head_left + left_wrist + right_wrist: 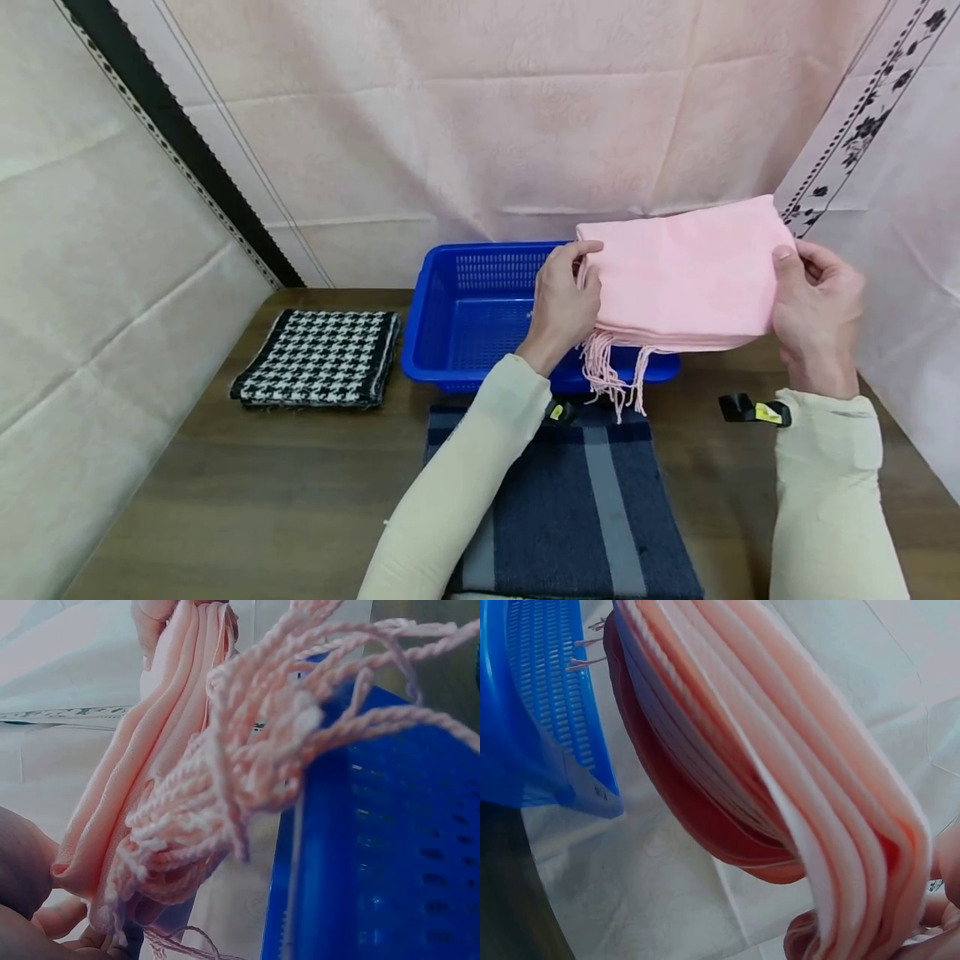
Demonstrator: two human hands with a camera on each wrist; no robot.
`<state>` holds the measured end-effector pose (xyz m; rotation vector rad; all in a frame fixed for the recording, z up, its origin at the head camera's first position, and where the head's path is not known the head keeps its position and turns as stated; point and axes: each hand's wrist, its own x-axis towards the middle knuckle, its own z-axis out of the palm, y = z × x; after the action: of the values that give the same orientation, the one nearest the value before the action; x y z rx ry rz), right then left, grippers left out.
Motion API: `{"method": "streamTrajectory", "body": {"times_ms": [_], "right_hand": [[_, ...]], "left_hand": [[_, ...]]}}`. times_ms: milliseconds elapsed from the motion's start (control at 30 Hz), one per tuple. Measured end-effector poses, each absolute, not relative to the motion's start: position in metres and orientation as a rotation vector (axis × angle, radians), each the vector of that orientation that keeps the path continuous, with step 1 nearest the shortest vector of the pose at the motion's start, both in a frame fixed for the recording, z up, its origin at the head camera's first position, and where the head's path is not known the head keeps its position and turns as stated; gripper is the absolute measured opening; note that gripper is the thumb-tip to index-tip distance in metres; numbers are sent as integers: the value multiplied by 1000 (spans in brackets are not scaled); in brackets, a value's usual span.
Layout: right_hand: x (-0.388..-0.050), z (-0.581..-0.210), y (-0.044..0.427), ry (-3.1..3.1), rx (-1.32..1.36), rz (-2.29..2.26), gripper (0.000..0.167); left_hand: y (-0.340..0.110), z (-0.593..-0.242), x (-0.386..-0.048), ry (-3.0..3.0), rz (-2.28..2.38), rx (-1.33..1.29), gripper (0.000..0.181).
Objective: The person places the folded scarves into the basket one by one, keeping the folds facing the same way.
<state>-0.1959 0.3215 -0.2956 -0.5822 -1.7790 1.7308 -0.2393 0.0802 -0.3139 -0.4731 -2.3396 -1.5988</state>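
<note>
A folded pink scarf (686,275) is held up in both hands over the right part of the blue basket (480,333). The left hand (564,300) pinches its left edge, and the right hand (819,308) grips its right edge between thumb and fingers. Pink twisted fringe (609,371) hangs from the scarf's lower left corner across the basket's front rim. In the left wrist view the fringe (217,765) dangles beside the layered folds (127,795). Stacked folds (802,772) fill the right wrist view, with fingertips (802,934) at their lower end.
A folded black-and-white houndstooth cloth (318,358) lies left of the basket. Dark blue cloth with grey stripes (555,508) lies in front of the basket, partly under the left forearm. Pale patterned cloth (525,150) hangs behind and at both sides of the wooden table (270,500).
</note>
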Motion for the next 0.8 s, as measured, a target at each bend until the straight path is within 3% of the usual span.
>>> {"method": "streamTrajectory", "body": {"times_ms": [800], "right_hand": [[-204, -297, 294, -1788, -480, 1715, 34]], "left_hand": [[59, -311, -239, -2359, -1558, -422, 31]]}}
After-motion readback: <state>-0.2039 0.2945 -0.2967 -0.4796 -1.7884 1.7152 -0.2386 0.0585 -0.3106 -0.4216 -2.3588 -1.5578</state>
